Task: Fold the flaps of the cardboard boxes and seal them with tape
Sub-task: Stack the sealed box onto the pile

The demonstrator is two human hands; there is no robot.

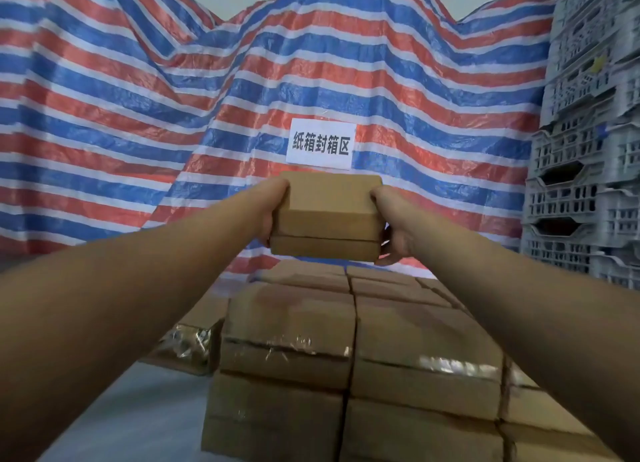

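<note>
Right now both arms are stretched forward, holding one small cardboard box [327,215] up in the air between them, above the far end of the stack of sealed boxes [353,350]. Left hand [273,215] grips the box's left end, fingers wrapped behind it, thumb side on top. Right hand [389,224] grips the right end, thumb on the top edge, fingers curled underneath. Box looks closed, with a seam running along its near face; can't tell if tape is on it. Stack below shows shiny clear tape on several tops. Behind it hangs a striped tarp [138,122] with a white paper sign [320,144]; grey plastic crates [585,150] are piled at the right.

Risks, as judgement: the hold is only at the ends, arms fully extended, so a slip could drop the box onto the stack or behind it. Set down off-square, it may overhang a stack edge and tip. If untaped, squeezing the ends could pop the flaps open.
</note>
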